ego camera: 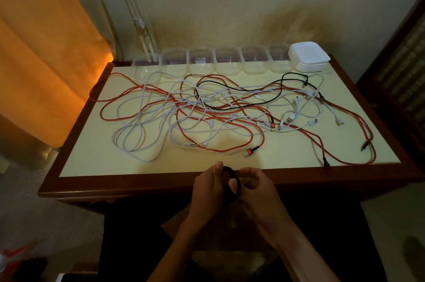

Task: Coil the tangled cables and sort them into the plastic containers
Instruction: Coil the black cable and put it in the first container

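A tangle of red cables (220,118), white cables (142,134) and one black cable (241,90) spreads over the pale table top (92,157). Several clear plastic containers (201,64) stand in a row along the far edge. Just in front of the table's near edge, my left hand (210,189) and my right hand (257,192) hold a small black coiled cable (232,175) between them. My left thumb lies across the coil. My right fingers curl against its right side.
A stack of white lids (309,57) sits at the far right corner beside the containers. One red cable loop (94,93) hangs over the left edge. An orange curtain (46,51) hangs at the left, and a dark cabinet (400,74) stands at the right.
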